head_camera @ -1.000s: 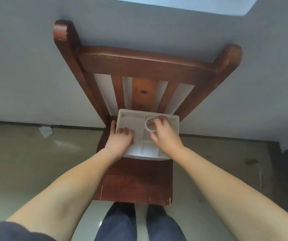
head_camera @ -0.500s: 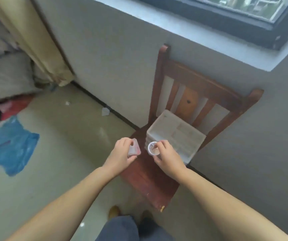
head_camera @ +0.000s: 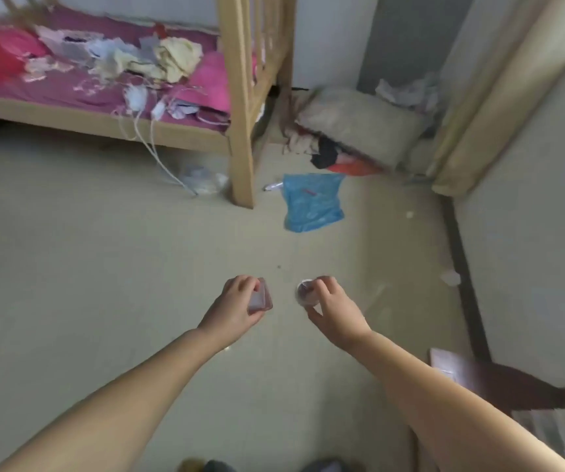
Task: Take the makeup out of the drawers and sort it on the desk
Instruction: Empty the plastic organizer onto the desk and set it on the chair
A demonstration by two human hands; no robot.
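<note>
Left hand (head_camera: 237, 306) fingers pinch a small pink compact (head_camera: 260, 299), right hand (head_camera: 334, 310) fingers a round jar (head_camera: 306, 294); both look light, rigid, slippery.

1. the left hand (head_camera: 237, 308) grips a small pink compact (head_camera: 260, 298) between fingers and thumb, held out over the floor.
2. the right hand (head_camera: 334, 310) pinches a small round white jar (head_camera: 305, 294), its open side facing the camera.
3. the two hands are near each other but apart.
4. ahead stands a wooden bed (head_camera: 240, 107) with a purple sheet heaped with clothes.
5. a blue plastic bag (head_camera: 311, 202) lies on the floor just beside the bed's post.
6. a beige curtain (head_camera: 499, 97) hangs at the right.
</note>
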